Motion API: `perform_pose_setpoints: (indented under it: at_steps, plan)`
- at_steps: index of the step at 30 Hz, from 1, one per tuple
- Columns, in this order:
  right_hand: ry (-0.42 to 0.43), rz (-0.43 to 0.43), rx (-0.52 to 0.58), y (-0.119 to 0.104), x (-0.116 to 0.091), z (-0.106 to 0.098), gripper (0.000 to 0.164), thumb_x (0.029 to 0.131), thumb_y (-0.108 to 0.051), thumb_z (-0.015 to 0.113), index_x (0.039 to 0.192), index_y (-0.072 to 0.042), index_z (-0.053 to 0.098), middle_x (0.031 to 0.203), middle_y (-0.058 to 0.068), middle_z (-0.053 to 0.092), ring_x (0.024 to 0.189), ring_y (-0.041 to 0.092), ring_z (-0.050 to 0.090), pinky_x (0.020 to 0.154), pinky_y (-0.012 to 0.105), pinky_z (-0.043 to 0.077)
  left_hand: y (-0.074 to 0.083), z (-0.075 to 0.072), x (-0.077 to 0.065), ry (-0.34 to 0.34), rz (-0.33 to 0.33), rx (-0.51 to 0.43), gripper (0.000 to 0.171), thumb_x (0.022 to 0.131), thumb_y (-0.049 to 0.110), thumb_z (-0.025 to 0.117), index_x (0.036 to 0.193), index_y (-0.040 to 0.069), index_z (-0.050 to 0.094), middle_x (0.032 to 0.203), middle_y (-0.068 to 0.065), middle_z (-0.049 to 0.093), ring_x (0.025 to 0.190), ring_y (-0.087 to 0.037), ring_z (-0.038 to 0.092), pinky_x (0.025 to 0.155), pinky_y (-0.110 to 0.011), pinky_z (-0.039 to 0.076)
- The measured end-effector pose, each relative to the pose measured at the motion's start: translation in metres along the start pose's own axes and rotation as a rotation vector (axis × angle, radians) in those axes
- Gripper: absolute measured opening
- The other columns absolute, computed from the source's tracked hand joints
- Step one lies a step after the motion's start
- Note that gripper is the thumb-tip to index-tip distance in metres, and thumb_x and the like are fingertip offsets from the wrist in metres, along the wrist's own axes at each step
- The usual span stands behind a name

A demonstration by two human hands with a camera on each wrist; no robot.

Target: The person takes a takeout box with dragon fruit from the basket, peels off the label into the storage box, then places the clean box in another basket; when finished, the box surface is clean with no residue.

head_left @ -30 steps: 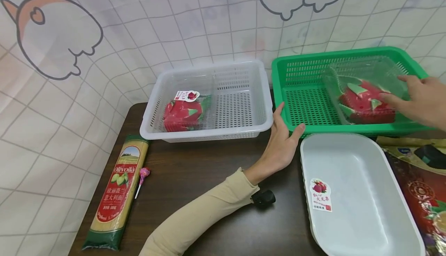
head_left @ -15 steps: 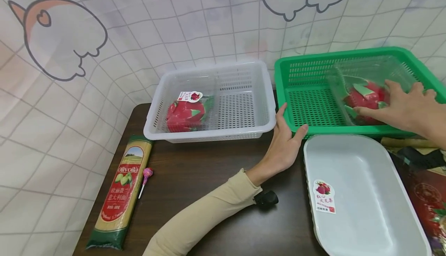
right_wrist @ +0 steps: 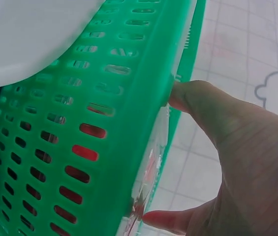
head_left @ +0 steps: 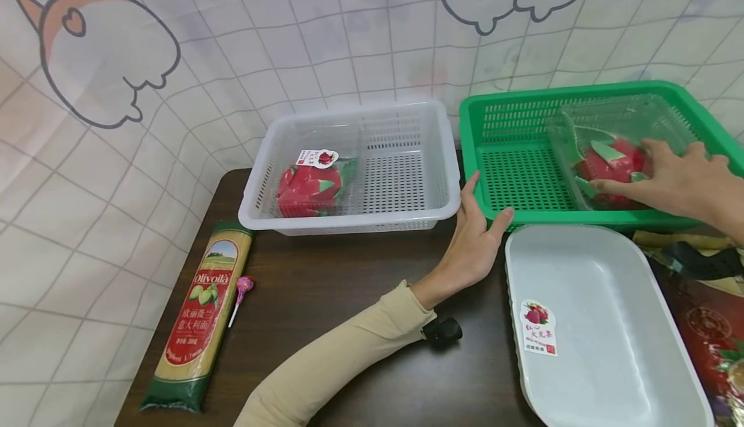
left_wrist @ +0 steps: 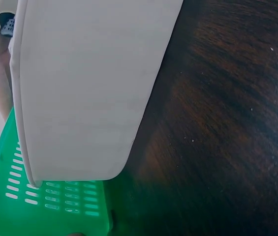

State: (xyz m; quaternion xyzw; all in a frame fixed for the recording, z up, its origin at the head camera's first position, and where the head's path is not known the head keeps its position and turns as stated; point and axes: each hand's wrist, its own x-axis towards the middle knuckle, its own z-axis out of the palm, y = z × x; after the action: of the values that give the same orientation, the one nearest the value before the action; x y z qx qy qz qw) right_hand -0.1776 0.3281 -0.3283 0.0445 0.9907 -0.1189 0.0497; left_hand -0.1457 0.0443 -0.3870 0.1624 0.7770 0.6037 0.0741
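My left hand [head_left: 465, 246] touches the near left corner of the green basket [head_left: 523, 215], thumb and fingers spread, beside the right end of the white basket [head_left: 349, 223]. My right hand [head_left: 692, 178] is spread over a clear plastic box [head_left: 633, 114] in the green basket, fingertips at its lid. A dragon fruit [head_left: 610, 162] with red skin and green scales shows inside that box, partly covered by the hand. In the right wrist view, thumb and finger stand apart at the box [right_wrist: 151, 162], beyond the green basket wall.
A second boxed dragon fruit [head_left: 308, 188] sits in the white basket. In front stands a white tray [head_left: 616, 323] bearing a sticker [head_left: 537, 327]. A red-brown bag [head_left: 706, 323] lies right of it. Spaghetti [head_left: 197, 311] and a lollipop [head_left: 243, 288] lie at the left.
My right hand has moved left and down onto the clear box over the last second, then held still. The left hand stays at the green basket's corner.
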Motion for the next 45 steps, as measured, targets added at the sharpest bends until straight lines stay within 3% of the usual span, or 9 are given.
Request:
perform_pose_setpoints:
  at_steps: [14, 18, 20, 25, 30, 33, 36, 42, 45]
  plan:
    - [0.072, 0.014, -0.018, -0.003, -0.011, 0.006, 0.107, 0.096, -0.076, 0.047, 0.157, 0.008, 0.021, 0.136, 0.055, 0.017, 0.130, 0.072, 0.018, 0.103, 0.089, 0.016, 0.010, -0.003, -0.009, -0.027, -0.066, -0.001, 0.073, 0.112, 0.031, 0.045, 0.168, 0.022, -0.001, 0.174, -0.007, 0.001, 0.160, -0.019, 0.005, 0.127, -0.050, 0.021]
    - [0.139, -0.036, -0.017, -0.016, -0.015, 0.006, 0.095, 0.099, -0.067, 0.052, 0.154, 0.005, 0.028, 0.148, 0.052, 0.016, 0.140, 0.069, 0.013, 0.105, 0.090, 0.009, 0.015, -0.008, -0.019, -0.076, -0.097, 0.003, 0.076, 0.111, 0.036, 0.045, 0.168, 0.022, -0.003, 0.173, -0.007, 0.003, 0.159, -0.016, 0.009, 0.126, -0.045, 0.023]
    - [0.170, -0.092, -0.003, -0.026, -0.017, 0.005, 0.086, 0.101, -0.059, 0.056, 0.153, 0.006, 0.033, 0.150, 0.050, 0.020, 0.141, 0.068, 0.016, 0.104, 0.089, 0.013, 0.018, -0.011, -0.025, -0.110, -0.119, -0.001, 0.076, 0.110, 0.037, 0.045, 0.168, 0.022, -0.002, 0.171, -0.009, 0.012, 0.156, -0.016, 0.021, 0.122, -0.039, 0.031]
    - [0.176, -0.259, 0.119, -0.057, -0.026, -0.001, 0.078, 0.103, -0.043, 0.062, 0.155, 0.008, 0.033, 0.149, 0.047, 0.029, 0.132, 0.065, 0.032, 0.095, 0.082, 0.031, 0.032, -0.032, -0.045, -0.220, -0.174, 0.016, 0.073, 0.110, 0.040, 0.047, 0.168, 0.021, 0.007, 0.159, -0.009, 0.032, 0.139, -0.013, 0.051, 0.104, -0.026, 0.047]
    - [0.084, -0.374, 0.297, -0.089, -0.039, -0.008, 0.077, 0.104, -0.033, 0.066, 0.159, 0.005, 0.029, 0.151, 0.037, 0.033, 0.127, 0.053, 0.043, 0.094, 0.073, 0.044, 0.044, -0.074, -0.070, -0.263, -0.103, 0.088, 0.065, 0.107, 0.035, 0.054, 0.163, 0.017, 0.025, 0.154, -0.004, 0.040, 0.127, -0.009, 0.059, 0.100, -0.028, 0.050]
    - [0.047, -0.424, 0.378, -0.104, -0.046, -0.011, 0.071, 0.103, -0.028, 0.068, 0.158, 0.001, 0.035, 0.154, 0.030, 0.038, 0.131, 0.048, 0.043, 0.100, 0.071, 0.044, 0.045, -0.105, -0.083, -0.224, -0.037, 0.153, 0.060, 0.105, 0.032, 0.060, 0.158, 0.015, 0.035, 0.149, -0.003, 0.047, 0.121, -0.011, 0.061, 0.098, -0.033, 0.053]
    - [-0.012, -0.463, 0.466, -0.116, -0.053, -0.013, 0.065, 0.103, -0.026, 0.068, 0.157, -0.002, 0.040, 0.156, 0.023, 0.042, 0.135, 0.046, 0.046, 0.105, 0.068, 0.043, 0.041, -0.137, -0.092, -0.130, 0.000, 0.260, 0.060, 0.103, 0.031, 0.066, 0.154, 0.013, 0.038, 0.140, -0.004, 0.055, 0.112, -0.014, 0.064, 0.092, -0.037, 0.056]
    - [-0.192, -0.514, 0.633, -0.142, -0.050, -0.010, 0.056, 0.107, -0.026, 0.061, 0.156, -0.007, 0.042, 0.154, 0.017, 0.049, 0.134, 0.040, 0.054, 0.104, 0.062, 0.048, 0.024, -0.195, -0.096, 0.193, 0.009, 0.616, 0.077, 0.097, 0.045, 0.074, 0.151, 0.007, 0.035, 0.124, -0.011, 0.063, 0.100, -0.022, 0.066, 0.081, -0.042, 0.056]
    - [-0.254, -0.522, 0.698, -0.156, -0.043, -0.006, 0.053, 0.108, -0.024, 0.059, 0.155, -0.006, 0.043, 0.150, 0.017, 0.053, 0.133, 0.037, 0.055, 0.103, 0.059, 0.051, 0.015, -0.221, -0.095, 0.323, 0.002, 0.709, 0.083, 0.094, 0.049, 0.075, 0.151, 0.004, 0.035, 0.125, -0.016, 0.061, 0.104, -0.029, 0.063, 0.083, -0.045, 0.055]
